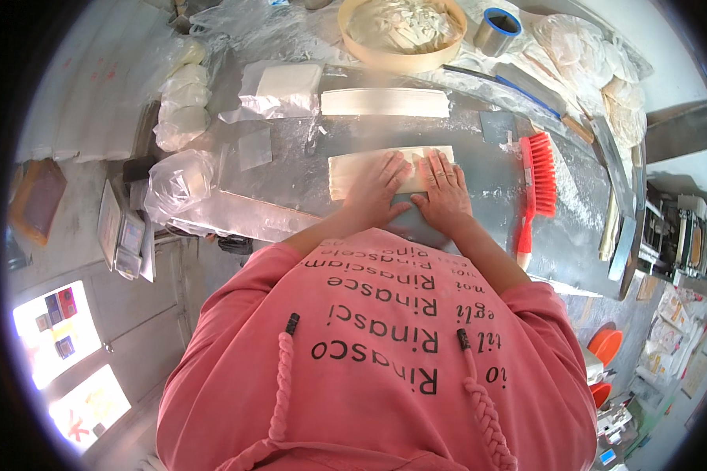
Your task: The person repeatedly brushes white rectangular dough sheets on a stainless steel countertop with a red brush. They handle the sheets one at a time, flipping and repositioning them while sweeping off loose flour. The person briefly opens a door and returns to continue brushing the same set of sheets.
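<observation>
A pale, flat strip of what looks like dough sheets (343, 176) lies on the dark, floured worktop (271, 185) in front of me. My left hand (383, 179) presses flat on its middle with the fingers pointing away from me. Beside it, my right hand (445, 182) rests palm down on the strip's right part. The two thumbs nearly meet at its near edge. Farther back lies a second strip of stacked pale sheets (385, 103), untouched. To its left, square pale sheets (288, 81) sit partly in clear plastic.
A red bench brush (536, 176) lies to the right. Behind stand a round wooden-rimmed container (344, 35) of pale strips and a metal cylinder with a blue rim (492, 38). Long blades (613, 159) lie at the right edge. Plastic-wrapped bundles (179, 182) line the left.
</observation>
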The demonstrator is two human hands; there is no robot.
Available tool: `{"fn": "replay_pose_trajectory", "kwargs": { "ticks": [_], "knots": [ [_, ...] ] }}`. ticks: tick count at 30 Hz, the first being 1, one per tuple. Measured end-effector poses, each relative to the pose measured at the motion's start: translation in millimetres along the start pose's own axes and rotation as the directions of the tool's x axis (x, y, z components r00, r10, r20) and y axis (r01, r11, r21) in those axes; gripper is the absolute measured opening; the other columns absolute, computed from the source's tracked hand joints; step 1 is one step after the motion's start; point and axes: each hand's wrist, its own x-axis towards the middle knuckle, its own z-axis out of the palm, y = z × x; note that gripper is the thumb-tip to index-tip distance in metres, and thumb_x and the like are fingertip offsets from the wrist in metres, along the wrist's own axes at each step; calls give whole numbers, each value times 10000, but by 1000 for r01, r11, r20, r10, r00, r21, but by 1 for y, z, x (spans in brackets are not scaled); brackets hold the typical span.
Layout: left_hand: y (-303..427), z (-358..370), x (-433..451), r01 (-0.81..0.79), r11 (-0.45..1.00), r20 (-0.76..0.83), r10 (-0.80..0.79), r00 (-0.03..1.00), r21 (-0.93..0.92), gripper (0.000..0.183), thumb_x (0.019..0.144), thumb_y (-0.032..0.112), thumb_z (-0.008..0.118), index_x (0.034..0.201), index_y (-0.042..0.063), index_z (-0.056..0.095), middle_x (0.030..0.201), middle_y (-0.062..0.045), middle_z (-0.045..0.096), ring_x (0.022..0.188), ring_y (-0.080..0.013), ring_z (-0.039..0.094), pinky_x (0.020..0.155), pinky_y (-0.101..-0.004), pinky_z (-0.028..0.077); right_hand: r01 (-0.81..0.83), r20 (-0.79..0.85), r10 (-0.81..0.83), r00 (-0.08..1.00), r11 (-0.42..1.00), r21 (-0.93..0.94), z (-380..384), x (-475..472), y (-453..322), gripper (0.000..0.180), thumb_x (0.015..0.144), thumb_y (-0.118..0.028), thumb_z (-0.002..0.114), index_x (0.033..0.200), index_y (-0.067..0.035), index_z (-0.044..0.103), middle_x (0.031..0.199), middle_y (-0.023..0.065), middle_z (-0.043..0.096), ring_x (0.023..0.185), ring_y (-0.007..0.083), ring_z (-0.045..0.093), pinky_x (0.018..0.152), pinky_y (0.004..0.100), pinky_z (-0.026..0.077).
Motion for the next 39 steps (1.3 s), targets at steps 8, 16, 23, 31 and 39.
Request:
{"fn": "replay_pose_trajectory", "kwargs": {
  "ticks": [8, 16, 23, 31, 39],
  "knots": [
    [-4, 1, -4, 20, 1000, -118, -19, 993, -1, 759, 826, 445, 624, 1386, -1, 371, 1458, -172, 337, 1380, -329, 263, 1122, -453, 241, 25, -57, -22, 998, 998, 49, 9, 5, -3, 718, 892, -464, 521, 1480, -152, 252, 1557, 151, 127, 1443, 310, 107, 1134, 538, 104],
    [-30, -26, -42, 268, 963, -81, -268, 960, -5, 520, 850, 332, 610, 1277, 52, 509, 1326, -141, 505, 1260, -291, 443, 1056, -449, 330, 28, -250, -21, 968, 999, 28, 0, -4, 9, 560, 878, -386, 560, 1355, -113, 454, 1424, 180, 364, 1332, 343, 315, 1074, 541, 217],
    [-114, -50, 47, 711, 517, -266, -856, 444, -477, 230, 857, 309, 561, 968, 117, 624, 919, -90, 677, 870, -317, 646, 752, -428, 505, -14, -474, 133, 870, 969, 246, -20, 59, 30, 244, 832, -233, 610, 1034, -100, 637, 897, 92, 652, 862, 308, 589, 803, 466, 409],
    [-130, -51, 65, 765, 504, -238, -864, 444, -400, 202, 861, 269, 511, 929, 98, 596, 1001, -107, 647, 933, -324, 625, 771, -442, 498, -93, -444, 192, 875, 968, 235, -24, 89, 30, 221, 810, -209, 641, 1009, -113, 645, 925, 92, 647, 903, 315, 589, 794, 471, 425],
    [-133, -52, 69, 769, 562, -248, -826, 506, -305, 185, 873, 219, 493, 930, 68, 584, 1014, -116, 642, 932, -339, 621, 779, -463, 493, -112, -476, 213, 853, 966, 232, -26, 99, 32, 253, 799, -200, 646, 1038, -117, 627, 991, 109, 616, 936, 339, 555, 811, 476, 416]
  ]
}}
